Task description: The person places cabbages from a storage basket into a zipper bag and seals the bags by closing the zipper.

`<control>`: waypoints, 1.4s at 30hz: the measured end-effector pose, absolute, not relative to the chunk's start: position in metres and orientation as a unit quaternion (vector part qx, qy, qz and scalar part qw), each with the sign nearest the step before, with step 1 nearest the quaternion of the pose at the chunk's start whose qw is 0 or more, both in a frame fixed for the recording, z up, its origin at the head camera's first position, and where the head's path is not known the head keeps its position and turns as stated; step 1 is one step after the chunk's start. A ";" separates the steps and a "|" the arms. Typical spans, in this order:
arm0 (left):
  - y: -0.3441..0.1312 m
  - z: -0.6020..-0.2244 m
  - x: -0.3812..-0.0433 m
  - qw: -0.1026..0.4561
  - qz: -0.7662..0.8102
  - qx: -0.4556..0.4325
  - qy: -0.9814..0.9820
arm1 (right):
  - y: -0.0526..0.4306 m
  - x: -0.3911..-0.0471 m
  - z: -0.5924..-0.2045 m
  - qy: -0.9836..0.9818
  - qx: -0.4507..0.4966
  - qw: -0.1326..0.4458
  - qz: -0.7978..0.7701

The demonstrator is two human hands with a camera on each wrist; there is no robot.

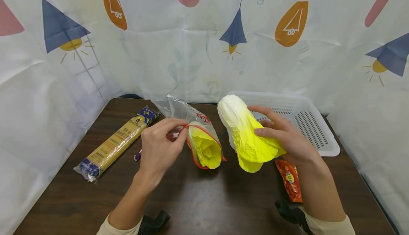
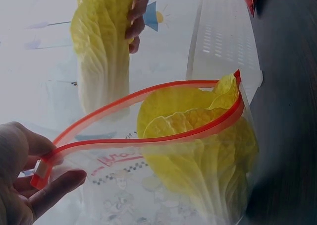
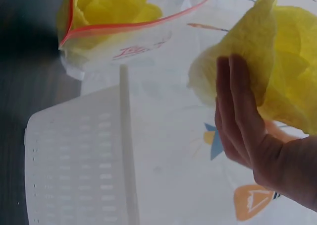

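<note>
My left hand (image 1: 163, 146) pinches one corner of a clear zip bag (image 1: 179, 109) with a red zip edge, near its white slider (image 2: 38, 168). The bag's mouth gapes toward me, and a yellow napa cabbage (image 1: 204, 146) lies inside. My right hand (image 1: 284, 135) grips a second napa cabbage (image 1: 246, 135), held above the table to the right of the bag. Its white base points up and away, its yellow leaves toward me. In the right wrist view, the fingers (image 3: 240, 86) lie along the outer leaf.
A white perforated basket (image 1: 319, 132) stands at the back right. Near my right forearm lies a red packet (image 1: 290, 181). On the left is a long noodle package (image 1: 118, 142), with a small purple wrapper (image 1: 137, 156) beside my left hand. A patterned curtain (image 1: 191, 61) hangs behind the table.
</note>
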State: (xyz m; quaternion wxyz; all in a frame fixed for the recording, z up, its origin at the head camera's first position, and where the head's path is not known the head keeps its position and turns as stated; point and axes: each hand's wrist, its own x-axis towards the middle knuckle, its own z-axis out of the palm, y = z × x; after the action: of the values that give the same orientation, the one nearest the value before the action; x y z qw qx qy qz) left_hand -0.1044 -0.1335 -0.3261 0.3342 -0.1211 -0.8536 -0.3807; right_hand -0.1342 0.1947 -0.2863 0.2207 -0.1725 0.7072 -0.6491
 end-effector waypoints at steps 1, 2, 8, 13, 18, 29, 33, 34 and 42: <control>-0.133 -0.326 -0.105 0.335 -0.380 -0.121 -0.854 | 0.195 -0.133 -0.286 0.700 -0.181 0.231 -0.651; -0.133 -0.326 -0.105 0.335 -0.379 -0.121 -0.854 | 0.194 -0.132 -0.285 0.692 -0.190 0.241 -0.654; -0.134 -0.326 -0.105 0.336 -0.377 -0.118 -0.855 | 0.193 -0.129 -0.288 0.639 -0.252 0.304 -0.660; -0.134 -0.327 -0.105 0.336 -0.381 -0.116 -0.854 | 0.190 -0.128 -0.293 0.594 -0.279 0.366 -0.660; -0.135 -0.327 -0.105 0.340 -0.383 -0.116 -0.851 | 0.188 -0.126 -0.297 0.589 -0.299 0.378 -0.649; -0.134 -0.329 -0.105 0.347 -0.383 -0.129 -0.846 | 0.171 -0.122 -0.309 0.593 -0.293 0.403 -0.632; -0.134 -0.329 -0.105 0.345 -0.382 -0.139 -0.846 | 0.164 -0.122 -0.313 0.557 -0.281 0.426 -0.655; -0.134 -0.329 -0.105 0.345 -0.382 -0.141 -0.846 | 0.163 -0.122 -0.313 0.550 -0.281 0.429 -0.659; -0.134 -0.329 -0.105 0.342 -0.382 -0.156 -0.844 | 0.163 -0.121 -0.315 0.559 -0.260 0.413 -0.670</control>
State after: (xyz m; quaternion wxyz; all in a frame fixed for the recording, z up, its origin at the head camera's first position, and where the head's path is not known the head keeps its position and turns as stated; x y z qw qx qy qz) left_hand -0.1052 -0.1339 -0.3289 0.3416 -0.1563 -0.8443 -0.3821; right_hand -0.1215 0.1635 -0.3152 0.4134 -0.2601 0.5591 -0.6699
